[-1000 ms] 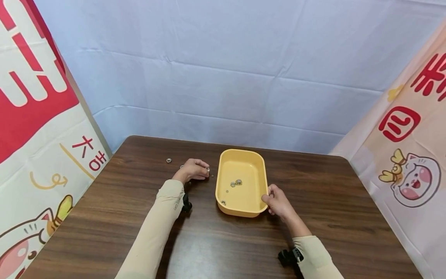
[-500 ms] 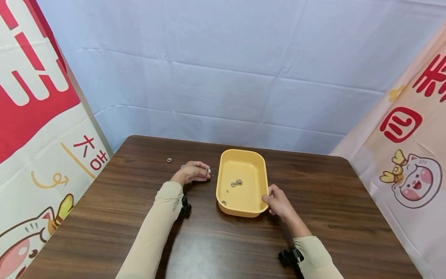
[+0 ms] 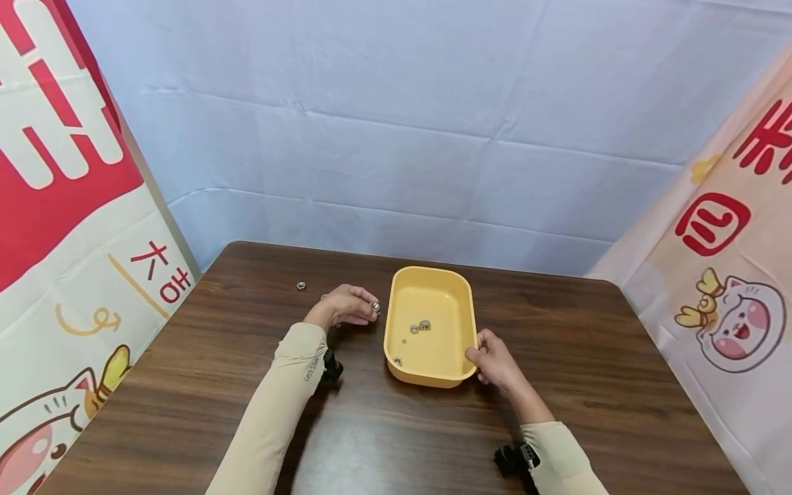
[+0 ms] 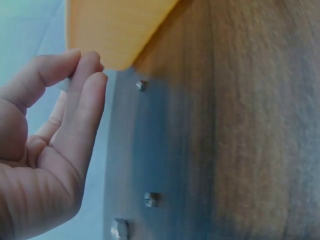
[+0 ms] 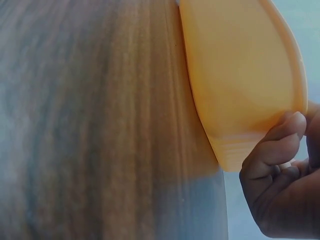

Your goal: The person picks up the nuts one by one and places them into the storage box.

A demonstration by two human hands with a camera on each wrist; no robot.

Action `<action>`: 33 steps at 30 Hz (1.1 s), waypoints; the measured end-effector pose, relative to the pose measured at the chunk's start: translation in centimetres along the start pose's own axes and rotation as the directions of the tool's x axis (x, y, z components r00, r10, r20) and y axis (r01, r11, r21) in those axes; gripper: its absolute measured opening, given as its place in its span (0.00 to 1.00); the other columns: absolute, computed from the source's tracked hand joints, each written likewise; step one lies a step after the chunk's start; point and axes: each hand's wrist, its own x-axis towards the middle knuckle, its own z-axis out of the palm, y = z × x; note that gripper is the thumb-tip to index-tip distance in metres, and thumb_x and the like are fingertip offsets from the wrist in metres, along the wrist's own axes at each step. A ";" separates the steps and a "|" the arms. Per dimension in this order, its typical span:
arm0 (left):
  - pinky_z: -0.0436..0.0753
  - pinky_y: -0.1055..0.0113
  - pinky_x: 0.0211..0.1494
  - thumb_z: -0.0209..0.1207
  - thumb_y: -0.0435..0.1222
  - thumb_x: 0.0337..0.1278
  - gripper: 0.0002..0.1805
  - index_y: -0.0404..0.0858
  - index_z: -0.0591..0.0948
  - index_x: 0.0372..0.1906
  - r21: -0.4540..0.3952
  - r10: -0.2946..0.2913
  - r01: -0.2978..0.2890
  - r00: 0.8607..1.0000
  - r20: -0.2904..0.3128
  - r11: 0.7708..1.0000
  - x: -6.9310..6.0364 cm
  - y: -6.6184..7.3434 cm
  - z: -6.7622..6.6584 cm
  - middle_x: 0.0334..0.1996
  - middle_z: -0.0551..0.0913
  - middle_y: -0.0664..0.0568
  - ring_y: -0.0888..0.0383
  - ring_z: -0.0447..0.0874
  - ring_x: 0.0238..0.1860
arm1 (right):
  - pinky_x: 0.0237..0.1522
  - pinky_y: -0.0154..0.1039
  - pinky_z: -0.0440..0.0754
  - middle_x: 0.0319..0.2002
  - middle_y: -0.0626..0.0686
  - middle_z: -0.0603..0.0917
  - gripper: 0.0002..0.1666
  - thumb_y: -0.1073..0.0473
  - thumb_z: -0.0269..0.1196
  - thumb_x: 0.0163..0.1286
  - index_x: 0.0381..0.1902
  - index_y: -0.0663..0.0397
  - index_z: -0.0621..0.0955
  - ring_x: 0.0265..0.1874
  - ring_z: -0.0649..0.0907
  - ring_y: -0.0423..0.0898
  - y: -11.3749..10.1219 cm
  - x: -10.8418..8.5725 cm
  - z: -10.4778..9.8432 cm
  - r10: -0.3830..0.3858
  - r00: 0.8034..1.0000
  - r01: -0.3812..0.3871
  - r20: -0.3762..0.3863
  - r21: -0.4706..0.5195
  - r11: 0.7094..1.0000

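Between the thumb and fingertips of my left hand (image 3: pixel 348 304) is a small metal nut (image 3: pixel 375 306), held just left of the yellow tray (image 3: pixel 436 297). The fingers hide most of that nut in the left wrist view, where only a grey edge shows. My right hand (image 3: pixel 493 359) pinches the tray's rim at its near right corner, thumb over the edge. Inside the tray lie several nuts, among them a larger nut (image 3: pixel 424 325), a second nut (image 3: pixel 414 329) beside it and another nut (image 3: pixel 398 361) in the near left corner.
Loose nuts lie on the dark wooden table (image 3: pixel 371 426) left of the tray, including a nut (image 3: pixel 301 285) near the back. In the left wrist view a small nut (image 4: pixel 142 85) sits close to the tray. Cloth (image 3: pixel 396 137) hangs behind the table.
My left hand has shifted slightly right toward the tray, with the nut at its fingertips. The right hand and tray have stayed in place.
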 end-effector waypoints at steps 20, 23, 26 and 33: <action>0.81 0.56 0.43 0.62 0.23 0.49 0.14 0.30 0.79 0.44 0.064 -0.057 0.054 0.997 0.059 0.997 -1.5 2.2 1.2 0.32 0.84 0.42 0.51 0.84 0.34 | 0.09 0.32 0.65 0.13 0.52 0.71 0.08 0.71 0.53 0.56 0.30 0.60 0.64 0.07 0.68 0.42 0.5 0.1 0.5 -0.001 1.000 0.001 -0.002 -0.017 1.000; 0.81 0.57 0.42 0.63 0.23 0.49 0.13 0.31 0.79 0.43 0.096 -0.062 0.057 0.997 0.050 0.994 -1.7 2.7 1.3 0.32 0.84 0.42 0.51 0.84 0.33 | 0.09 0.32 0.65 0.13 0.52 0.71 0.08 0.72 0.53 0.56 0.30 0.61 0.64 0.07 0.68 0.42 0.5 0.2 0.5 -0.001 1.000 0.001 0.002 -0.021 1.000; 0.82 0.59 0.39 0.63 0.24 0.49 0.13 0.31 0.79 0.42 0.122 -0.062 0.056 0.997 0.040 0.991 -1.7 3.1 1.4 0.32 0.84 0.42 0.51 0.84 0.33 | 0.09 0.32 0.65 0.13 0.52 0.71 0.08 0.72 0.53 0.57 0.30 0.61 0.64 0.07 0.68 0.42 0.3 0.2 0.4 -0.005 1.000 0.005 0.007 -0.022 1.000; 0.82 0.62 0.36 0.62 0.25 0.50 0.11 0.31 0.80 0.42 0.140 -0.044 0.035 0.997 0.066 0.989 -1.3 4.1 2.3 0.31 0.84 0.42 0.52 0.84 0.31 | 0.10 0.32 0.65 0.13 0.51 0.69 0.08 0.72 0.52 0.57 0.30 0.61 0.63 0.07 0.67 0.42 0.3 0.2 0.1 0.004 1.000 -0.004 0.002 0.003 1.000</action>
